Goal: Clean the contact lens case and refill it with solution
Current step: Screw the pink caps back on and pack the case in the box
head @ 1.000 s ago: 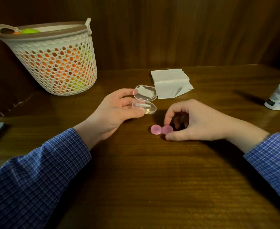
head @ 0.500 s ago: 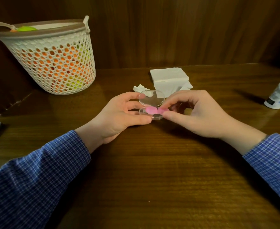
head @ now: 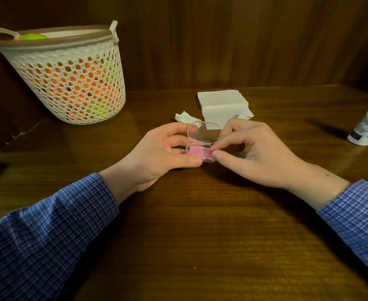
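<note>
The contact lens case [head: 197,152] lies in the lower tray of the clear hinged box [head: 201,146], its long axis running left to right between our two hands. Our left hand [head: 157,153] grips the box's left end, thumb at the front edge, while the right hand [head: 252,153] pinches the pink case's right end (thumb and forefinger). Both hands sit level just above the counter [head: 189,224], so we judge that seating the case means pressing down and leftward, the lid standing open behind.

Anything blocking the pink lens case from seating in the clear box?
Nothing visible. The pink lens case already lies in the clear box base, lid hinged open behind. The left hand grips the box; the right hand pinches the case.
</note>
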Demonstrator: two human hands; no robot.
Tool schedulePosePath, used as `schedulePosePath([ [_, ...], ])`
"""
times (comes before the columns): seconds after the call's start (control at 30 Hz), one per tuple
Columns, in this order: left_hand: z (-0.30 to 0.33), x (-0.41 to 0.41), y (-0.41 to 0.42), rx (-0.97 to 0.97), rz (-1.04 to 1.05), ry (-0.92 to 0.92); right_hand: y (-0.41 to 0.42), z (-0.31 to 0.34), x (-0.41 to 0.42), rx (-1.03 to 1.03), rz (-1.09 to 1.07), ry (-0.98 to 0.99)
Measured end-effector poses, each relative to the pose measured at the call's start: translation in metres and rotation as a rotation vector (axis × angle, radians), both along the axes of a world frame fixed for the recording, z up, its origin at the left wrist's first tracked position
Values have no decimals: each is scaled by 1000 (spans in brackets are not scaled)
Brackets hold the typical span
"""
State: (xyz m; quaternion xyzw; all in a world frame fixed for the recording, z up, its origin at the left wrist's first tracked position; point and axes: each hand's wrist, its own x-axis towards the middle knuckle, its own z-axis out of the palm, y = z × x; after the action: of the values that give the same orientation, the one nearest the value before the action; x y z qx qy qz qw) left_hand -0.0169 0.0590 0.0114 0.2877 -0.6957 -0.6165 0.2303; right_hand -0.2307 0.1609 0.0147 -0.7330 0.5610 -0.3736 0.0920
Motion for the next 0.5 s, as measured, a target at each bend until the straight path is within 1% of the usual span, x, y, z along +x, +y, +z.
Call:
schedulePosePath([
  [0.1,1,0,1,3,3,5,-1,0,-1,17,-7,16],
  [0.17,1,0,0,22,-3,23,0,0,0,-17,-11,-7],
  [0.27,0,0,0,63,-24,75,1,1,-1,-133,-90,-173],
  [0.3,1,0,0,77,-34,97,0,3,-2,-126,-140,-253],
  [0.33,1,1,0,87,-41,117,-2,5,-1,-67,-175,-356],
  [0.37,1,1,1,93,-44,132,-3,6,0,49,-179,-491],
  [0.43,0,1,2,108,-42,151,-7,9,3,355,-111,-812],
  [0.47,-1,1,2,116,-46,163,-7,9,5,478,-62,-917],
  [0.5,-1,1,3,119,-57,174,-7,9,5,558,-10,-953],
])
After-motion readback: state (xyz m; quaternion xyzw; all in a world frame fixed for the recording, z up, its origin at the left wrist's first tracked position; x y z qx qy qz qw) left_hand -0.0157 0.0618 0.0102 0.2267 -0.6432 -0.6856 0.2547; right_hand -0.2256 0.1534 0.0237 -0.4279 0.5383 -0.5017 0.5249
